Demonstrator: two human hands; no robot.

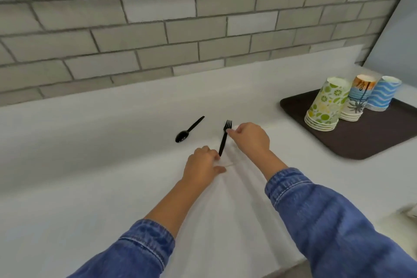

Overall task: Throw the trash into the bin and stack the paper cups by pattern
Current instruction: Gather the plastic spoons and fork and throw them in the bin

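I see both hands working at the centre of the white worktop (90,142), in front of a grey brick wall (158,18). The left hand (202,165) lies palm down, fingers pressed flat on the near end of a white napkin (232,156) that barely stands out from the surface. The right hand (250,137) pinches the napkin's far corner between thumb and forefinger, just beside the tines of a black plastic fork (225,137). The fork lies along the napkin's left edge, its handle end touching the left hand's fingertips. A black plastic spoon (188,130) lies to the left of the fork, apart from it, bowl towards me. On the right, a dark brown tray (372,137) carries three upturned stacks of paper cups, touching side by side: a lime-patterned stack (327,106), a palm-tree stack (358,99) and a blue wave stack (383,95). Both forearms wear blue denim sleeves (327,221). I see no bin in this view.
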